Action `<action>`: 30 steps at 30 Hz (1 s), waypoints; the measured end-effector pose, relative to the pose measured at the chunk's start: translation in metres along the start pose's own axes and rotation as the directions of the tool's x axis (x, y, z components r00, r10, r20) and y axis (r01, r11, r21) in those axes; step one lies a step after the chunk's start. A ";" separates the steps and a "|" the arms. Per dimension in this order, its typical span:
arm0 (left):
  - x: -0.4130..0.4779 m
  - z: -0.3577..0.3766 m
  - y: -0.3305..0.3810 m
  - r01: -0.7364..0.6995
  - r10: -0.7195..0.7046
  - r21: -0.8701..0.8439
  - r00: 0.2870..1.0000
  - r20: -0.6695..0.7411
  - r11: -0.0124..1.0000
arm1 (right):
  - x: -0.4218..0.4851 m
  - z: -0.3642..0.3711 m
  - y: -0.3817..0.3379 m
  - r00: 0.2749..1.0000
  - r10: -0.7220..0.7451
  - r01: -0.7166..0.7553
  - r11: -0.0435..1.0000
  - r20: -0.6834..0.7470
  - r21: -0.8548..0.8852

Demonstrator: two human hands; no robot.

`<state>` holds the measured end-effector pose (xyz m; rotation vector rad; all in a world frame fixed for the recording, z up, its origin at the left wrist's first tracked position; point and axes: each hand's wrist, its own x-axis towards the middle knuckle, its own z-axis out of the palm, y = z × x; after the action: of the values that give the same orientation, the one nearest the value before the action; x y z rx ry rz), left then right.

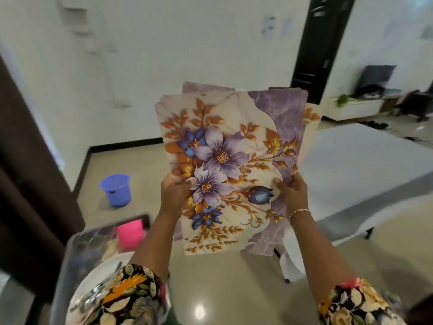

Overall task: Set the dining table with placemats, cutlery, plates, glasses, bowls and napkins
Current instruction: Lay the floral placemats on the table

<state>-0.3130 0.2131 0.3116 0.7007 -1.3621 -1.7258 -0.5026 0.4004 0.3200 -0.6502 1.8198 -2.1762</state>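
I hold a stack of floral placemats (232, 146) upright in front of me, cream and purple with gold leaves and violet flowers. Several mats are fanned slightly, their edges showing behind the front one. My left hand (174, 191) grips the stack's left edge, thumb on the front. My right hand (293, 191) grips the right edge, a bracelet on its wrist. The dining table (358, 165), covered in pale grey, stands to the right, behind the mats.
A clear tub (70, 259) at lower left holds a white plate (93, 285), cutlery and a pink cup (130, 233). A purple basket (116, 190) stands on the tiled floor by the wall. A low white cabinet (351, 109) and dark door are at the back.
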 end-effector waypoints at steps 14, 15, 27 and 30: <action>0.141 0.252 -0.020 -0.013 0.040 -0.095 0.957 0.288 0.995 | 0.173 -0.151 -0.045 0.951 -0.184 0.190 0.982 -0.250 0.001; 0.153 0.264 -0.026 -0.010 0.037 -0.090 0.951 0.306 0.996 | 0.187 -0.157 -0.041 0.947 -0.173 0.179 0.984 -0.269 -0.002; 0.248 0.299 -0.132 0.078 -0.159 0.196 0.884 0.440 0.977 | 0.268 -0.187 0.055 0.943 0.040 -0.113 0.972 -0.331 -0.205; 0.250 0.293 -0.153 0.078 -0.201 0.271 0.863 0.463 0.959 | 0.275 -0.186 0.069 0.945 0.029 -0.113 0.964 -0.326 -0.241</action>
<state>-0.7208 0.1635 0.2554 0.5205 -1.9388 -1.9559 -0.8378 0.4255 0.2801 -0.2779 2.2782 -2.1140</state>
